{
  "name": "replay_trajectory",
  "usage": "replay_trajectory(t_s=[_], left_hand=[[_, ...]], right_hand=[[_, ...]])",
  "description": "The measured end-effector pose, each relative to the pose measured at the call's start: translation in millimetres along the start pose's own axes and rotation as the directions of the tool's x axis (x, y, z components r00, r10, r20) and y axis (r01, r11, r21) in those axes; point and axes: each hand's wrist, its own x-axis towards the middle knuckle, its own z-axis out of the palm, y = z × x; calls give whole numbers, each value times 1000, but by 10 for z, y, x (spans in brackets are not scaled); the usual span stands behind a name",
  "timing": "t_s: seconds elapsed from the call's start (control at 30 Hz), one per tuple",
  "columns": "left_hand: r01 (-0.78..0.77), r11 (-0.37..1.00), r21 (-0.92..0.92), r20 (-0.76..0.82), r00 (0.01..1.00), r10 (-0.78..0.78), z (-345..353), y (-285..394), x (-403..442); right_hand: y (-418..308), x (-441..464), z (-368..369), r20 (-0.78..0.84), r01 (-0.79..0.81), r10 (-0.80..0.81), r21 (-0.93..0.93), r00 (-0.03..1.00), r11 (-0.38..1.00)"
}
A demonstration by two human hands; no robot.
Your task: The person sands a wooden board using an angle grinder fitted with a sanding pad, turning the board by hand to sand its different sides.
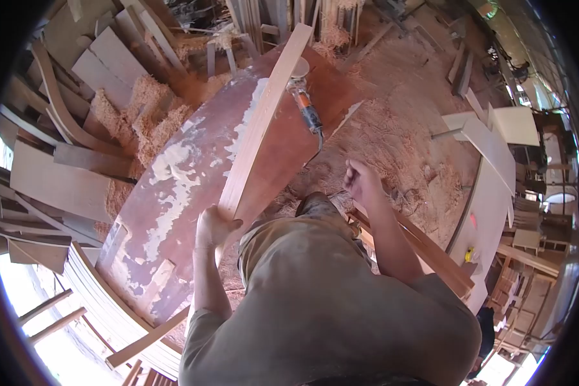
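A long pale wooden plank lies lengthwise across a worn reddish-brown tabletop with flaking white patches. My left hand is closed around the plank's near end, thumb pointing inward. To the right of the plank's far part rests an angle grinder with an orange band, a round disc and a dark cord. My right hand is raised in front of my body on the right, apart from the plank. Its fingers are curled in, and no object shows in them.
Wood shavings heap up left of the tabletop, among leaning boards. Shavings and dust cover the floor. Brown timber lies close by my right arm, beside a pale panel. Curved laminated strips stand at the lower left.
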Motion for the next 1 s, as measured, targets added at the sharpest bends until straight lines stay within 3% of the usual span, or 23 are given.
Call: replay_trajectory(t_s=[0.07,0.17,0.2,0.23,0.27,0.33,0.37,0.4,0.43,0.5,0.57,0.6,0.67,0.8,0.87,1.0], left_hand=[[-12,994,-112,-105,994,1,138,-51,-160],[102,995,-15,-234,967,-103,39,88,55],[121,993,4,-279,953,-115,76,166,109],[138,990,11,-240,962,-132,109,245,208],[170,985,4,-223,961,-165,128,287,316],[267,962,-50,-414,871,-263,215,469,472],[312,949,-44,-477,829,-294,315,444,608],[380,916,-131,-410,820,-399,204,558,480],[362,930,-59,-378,855,-356,152,757,655],[369,929,-26,-380,856,-350,178,867,797],[365,930,-31,-381,856,-349,220,993,1009],[353,934,-45,-360,867,-345,255,1045,1159],[335,942,-19,-356,878,-320,393,973,1486],[258,958,122,-318,925,-209,449,1066,1892],[216,968,127,-349,923,-160,582,1114,2037],[129,967,219,-339,940,-48,982,1100,2258]], right_hand=[[-220,320,104,-56,-2,-2,-82,998,997],[-364,1346,509,-53,-24,14,-192,998,981],[-394,1549,703,-78,169,-238,-495,968,852],[-457,1720,854,6,326,-478,-739,878,590],[-522,1939,862,84,349,-440,-745,894,568],[-527,2490,870,271,354,-330,-908,904,225],[-522,2598,953,243,333,-302,-895,922,295],[-414,2793,1077,259,318,-303,-934,917,165],[-561,2736,952,192,248,-217,-929,957,273],[-450,2795,952,113,193,-274,-938,955,289],[-486,2936,839,144,136,-23,-852,989,505],[-618,2971,739,150,131,-1,-864,989,486],[-861,2995,598,137,-71,287,-788,948,611],[-881,2640,291,118,-35,171,-718,978,695],[-948,2279,289,34,44,-29,-596,999,802],[-1094,1932,96,34,228,-235,-402,971,887]])
